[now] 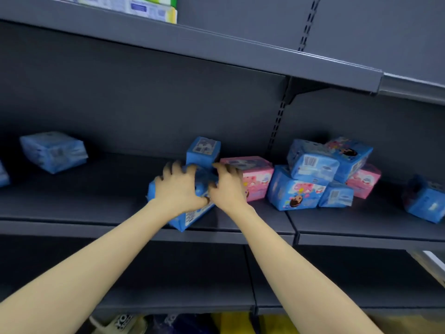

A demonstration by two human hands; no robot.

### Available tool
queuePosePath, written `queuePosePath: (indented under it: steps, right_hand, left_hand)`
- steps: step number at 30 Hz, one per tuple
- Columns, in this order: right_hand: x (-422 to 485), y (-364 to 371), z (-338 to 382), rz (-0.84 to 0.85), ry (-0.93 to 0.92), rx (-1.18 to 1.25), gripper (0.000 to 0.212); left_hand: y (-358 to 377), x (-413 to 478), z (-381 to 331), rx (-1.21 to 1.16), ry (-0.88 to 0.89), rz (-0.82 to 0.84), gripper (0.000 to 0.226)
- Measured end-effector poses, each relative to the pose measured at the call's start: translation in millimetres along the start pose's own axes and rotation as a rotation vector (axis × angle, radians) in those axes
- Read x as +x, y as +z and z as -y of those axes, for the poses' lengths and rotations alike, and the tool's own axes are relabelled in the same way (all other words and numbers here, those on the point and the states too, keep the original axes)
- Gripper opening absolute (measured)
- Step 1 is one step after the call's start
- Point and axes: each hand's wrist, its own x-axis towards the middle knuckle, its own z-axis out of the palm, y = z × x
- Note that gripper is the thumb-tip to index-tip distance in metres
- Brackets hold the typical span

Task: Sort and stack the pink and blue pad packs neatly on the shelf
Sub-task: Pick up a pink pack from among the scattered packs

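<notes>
Right now both hands are clamped on one blue pad pack [191, 216] at the near edge of the middle shelf [96, 225]. The left hand [178, 189] curls its fingers over the pack's top and the right hand [227, 189] grips its right end. The pack lies tilted, and its near corner juts out over the shelf's front lip.

That overhang looks like the main risk. The wrapper seems soft and slick, so if either hand loosens before the pack is pushed farther in, it could slide off the lip and drop.

Just behind the hands an upright blue pack [203, 150] stands on its narrow end. It touches or nearly touches the held pack, so lifting or twisting the held one may well knock it over.

The right hand's fingertips also sit close against the pink pack [255, 175] just to the right. A careless pull could drag that pack askew or mix the colours.

Farther right, a loose heap [310, 165] of blue and pink packs leans on itself, with a pink one [364, 180] half buried at the back. Pulling out a lower pack there would probably bring down the top ones.

A lone blue pack [54, 151] lies well apart at the left, and another blue pack [426, 204] lies at the far right.
</notes>
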Motion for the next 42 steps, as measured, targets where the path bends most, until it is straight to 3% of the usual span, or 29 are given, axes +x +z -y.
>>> queuePosePath:
  steps: [4,7,12,17,28,32,37,42]
  right_hand:
    - [-1.5,9.4,9.7,-0.008,-0.025,-0.028,0.047]
    - [0.1,16.5,14.4,0.019,0.013,0.03,0.047]
    - [1.4,18.2,20.4,0.033,0.093,0.202,0.05]
    - [6.9,33.5,41.7,0.049,0.042,0.298,0.038]
    - [43.0,70.7,86.0,0.197,-0.053,0.23,0.039]
    - [48.8,69.5,85.8,0.19,-0.065,0.224,0.04]
    - [54.0,60.9,75.6,0.032,-0.079,0.273,0.037]
    - [55.7,42.9,56.5,-0.313,-0.105,0.352,0.033]
  left_hand:
    - [-0.1,-4.1,21.4,-0.048,-0.17,0.157,0.096]
    - [-3.8,-2.0,30.2,-0.181,-0.191,0.206,0.097]
    - [-8.6,-3.1,40.2,-0.275,-0.178,0.135,0.097]
    - [-14.9,-3.6,68.8,-0.277,-0.237,0.071,0.096]
    - [-23.9,23.6,123.5,-0.257,-0.299,-0.018,0.084]
    - [-16.8,41.8,136.5,-0.251,-0.297,0.044,0.085]
    - [-23.6,59.2,130.5,-0.176,-0.307,0.194,0.087]
    - [-33.8,72.8,84.4,-0.034,-0.107,0.045,0.077]
